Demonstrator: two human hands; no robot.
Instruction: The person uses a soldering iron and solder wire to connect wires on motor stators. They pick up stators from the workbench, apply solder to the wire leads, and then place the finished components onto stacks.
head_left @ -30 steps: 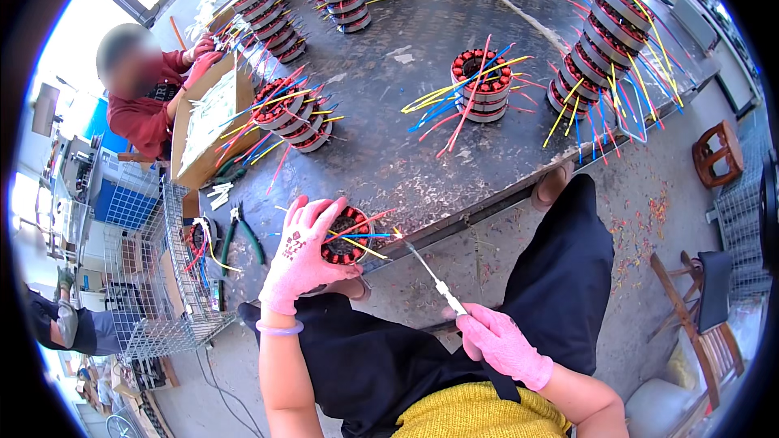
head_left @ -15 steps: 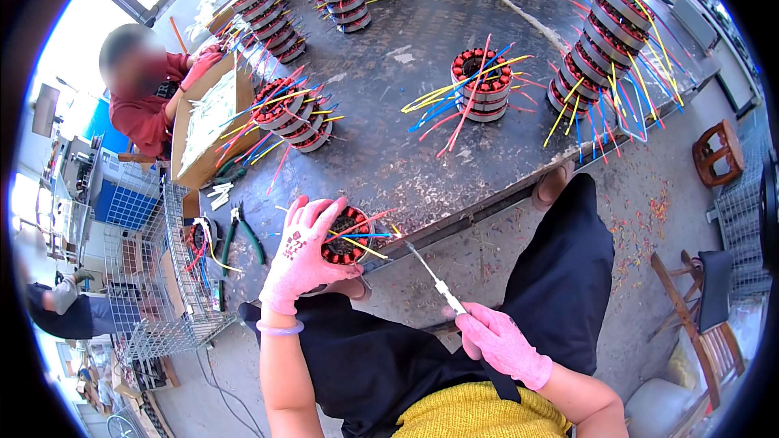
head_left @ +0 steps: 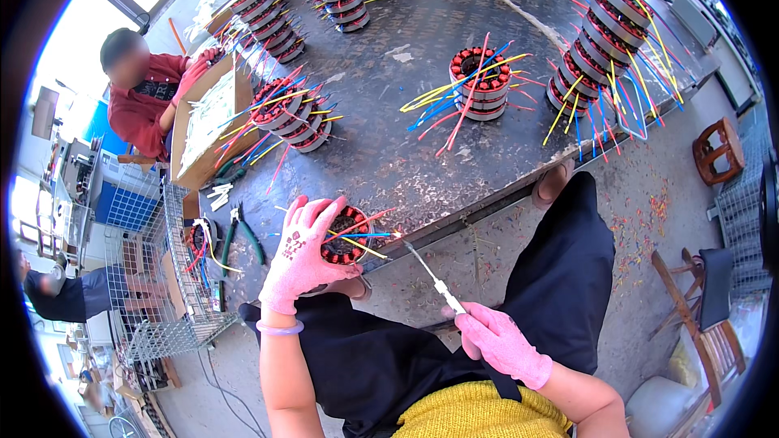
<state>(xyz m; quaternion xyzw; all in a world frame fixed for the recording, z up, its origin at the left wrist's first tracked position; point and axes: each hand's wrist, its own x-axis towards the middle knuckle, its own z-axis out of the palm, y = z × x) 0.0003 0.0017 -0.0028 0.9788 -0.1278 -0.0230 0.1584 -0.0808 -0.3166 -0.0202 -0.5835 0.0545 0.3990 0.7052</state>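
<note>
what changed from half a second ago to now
The thin tool in the right hand has edged its tip slightly up and left, closer to the wire ends; contact is unclear. The co-worker in red shifted slightly, and the person at far left moved up in the picture. Neither glove took or released anything. The left hand still holds the coil ring; the ring stacks stayed put.

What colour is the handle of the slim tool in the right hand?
The handle is mostly white where visible, best in the head view.
</note>
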